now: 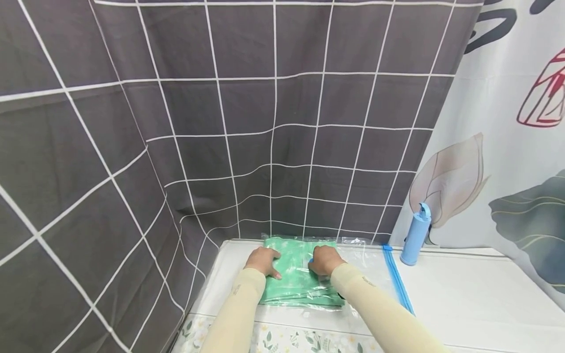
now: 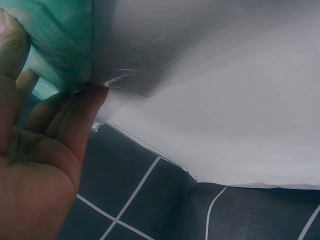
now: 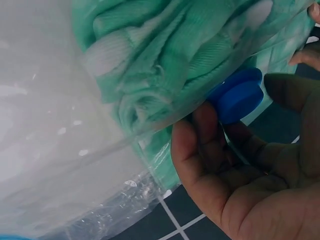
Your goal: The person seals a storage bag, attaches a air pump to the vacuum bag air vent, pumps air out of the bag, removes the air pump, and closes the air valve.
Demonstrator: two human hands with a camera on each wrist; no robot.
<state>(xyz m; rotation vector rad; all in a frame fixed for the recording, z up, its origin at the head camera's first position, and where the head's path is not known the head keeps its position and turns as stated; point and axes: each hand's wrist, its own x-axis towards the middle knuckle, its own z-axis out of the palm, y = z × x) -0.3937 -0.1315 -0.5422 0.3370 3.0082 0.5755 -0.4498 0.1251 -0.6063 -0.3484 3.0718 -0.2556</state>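
A clear plastic storage bag (image 1: 362,255) lies flat, with folded green-and-white cloth (image 1: 287,260) inside it. My left hand (image 1: 262,261) rests on the bag's left side, thumb and fingers spread over the cloth. In the left wrist view, fingertips of the left hand (image 2: 45,150) touch the bag's edge. Near the cloth's right half, my right hand (image 1: 325,261) pinches a round blue valve cap (image 3: 237,97) on the bag. The right wrist view has the thumb of the right hand (image 3: 250,185) on one side of the cap and fingertips on the other.
A blue zip strip (image 1: 397,279) runs along the bag's right end. Right of it stands a light-blue hand pump (image 1: 416,235) on the white surface (image 1: 468,289). Dark gridded cloth (image 1: 300,147) hangs behind and at left. Floral fabric (image 1: 282,339) lies at the front.
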